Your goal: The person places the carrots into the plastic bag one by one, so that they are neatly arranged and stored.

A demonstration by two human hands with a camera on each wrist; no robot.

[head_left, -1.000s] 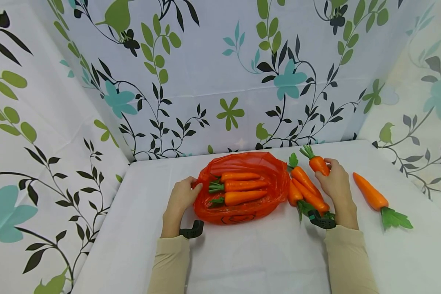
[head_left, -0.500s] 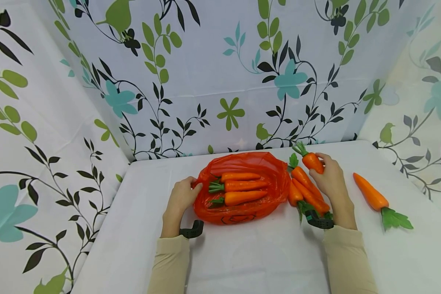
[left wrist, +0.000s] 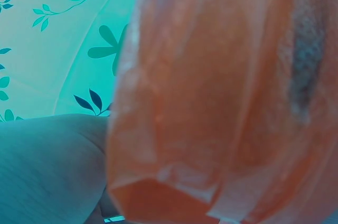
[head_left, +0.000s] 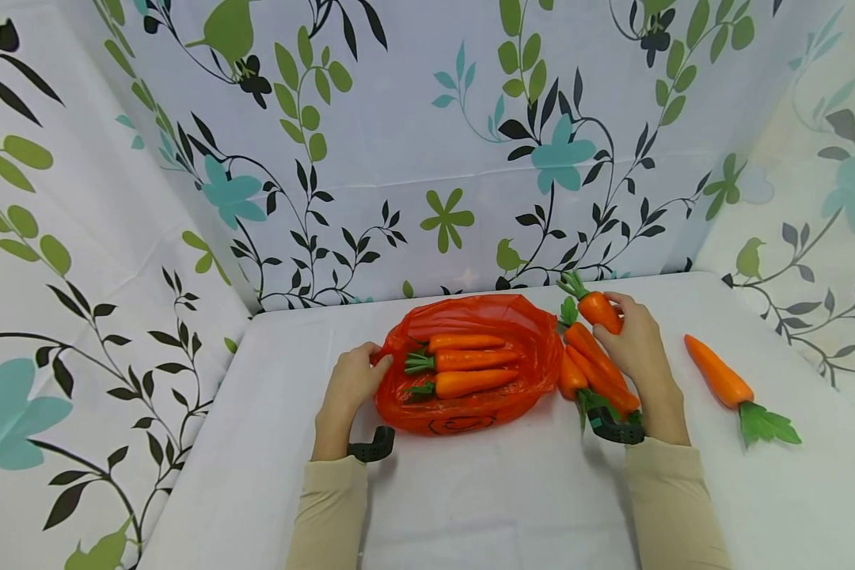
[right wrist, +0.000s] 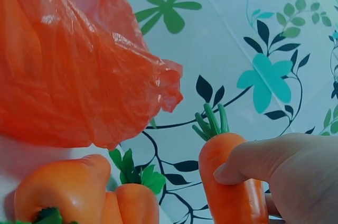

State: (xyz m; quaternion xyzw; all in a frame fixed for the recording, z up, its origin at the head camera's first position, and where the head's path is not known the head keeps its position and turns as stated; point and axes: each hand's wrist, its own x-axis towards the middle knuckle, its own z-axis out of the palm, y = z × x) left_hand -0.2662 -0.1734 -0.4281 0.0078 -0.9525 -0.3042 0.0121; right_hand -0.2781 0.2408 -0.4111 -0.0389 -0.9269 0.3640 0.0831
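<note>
A red plastic bag [head_left: 470, 317] lies with its mouth wide, and three carrots [head_left: 476, 360] rest in it side by side. My left hand [head_left: 352, 380] pinches the bag's left rim between thumb and fingers; in the left wrist view the bag's film [left wrist: 211, 86] covers most of the picture. My right hand [head_left: 637, 336] holds a short carrot [head_left: 598, 310] by its body, its green stems [right wrist: 212, 121] pointing up and away. Below that carrot lie several more carrots [head_left: 598, 364] in a small pile right beside the bag; my right hand and wrist overlap part of it.
A single carrot [head_left: 716, 372] with a leafy top lies to the right of my right arm. The white tabletop [head_left: 442, 499] ends at a patterned cloth [head_left: 399, 142] behind, with more of the cloth at the left and right sides.
My right hand has shifted left toward the bag, carrying the short carrot, which now hovers over the pile. The left hand and the bag stay where they were.
</note>
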